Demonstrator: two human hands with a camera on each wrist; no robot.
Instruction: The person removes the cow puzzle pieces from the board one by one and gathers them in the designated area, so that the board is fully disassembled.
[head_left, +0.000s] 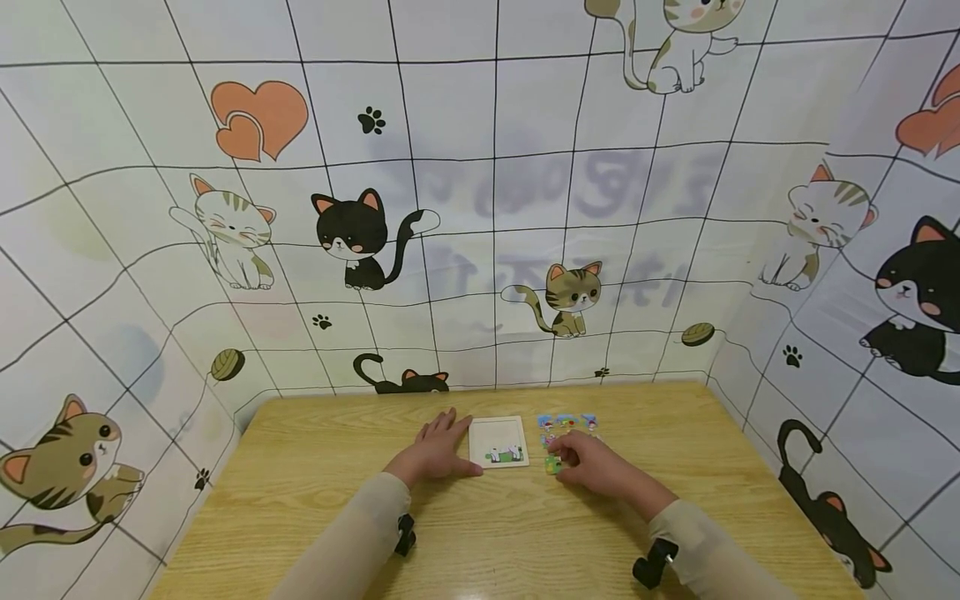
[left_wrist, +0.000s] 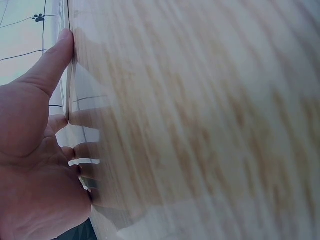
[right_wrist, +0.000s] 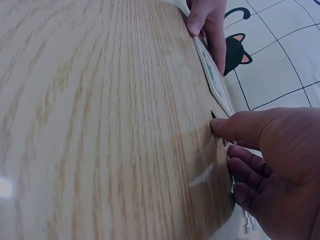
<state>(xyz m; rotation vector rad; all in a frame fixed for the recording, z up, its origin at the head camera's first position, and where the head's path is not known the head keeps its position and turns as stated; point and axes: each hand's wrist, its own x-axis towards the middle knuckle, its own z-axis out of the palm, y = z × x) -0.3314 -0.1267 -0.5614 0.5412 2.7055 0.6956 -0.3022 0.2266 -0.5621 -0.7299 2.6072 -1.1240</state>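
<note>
A square, pale wooden puzzle tray lies on the table, with a few joined picture pieces along its near edge. My left hand is spread at the tray's left side, thumb at the near corner and fingertips toward the far one. To the right of the tray, my right hand pinches a green puzzle piece between thumb and fingers. The right wrist view shows the thumb at the piece's raised edge, the other fingers curled behind. More colourful puzzle pieces lie just beyond this hand, partly hidden by it.
The wooden table stretches out on both sides of the tray. A white grid-patterned cloth with cartoon cats hangs behind the table and along both sides. A dark device is strapped at each sleeve's wrist.
</note>
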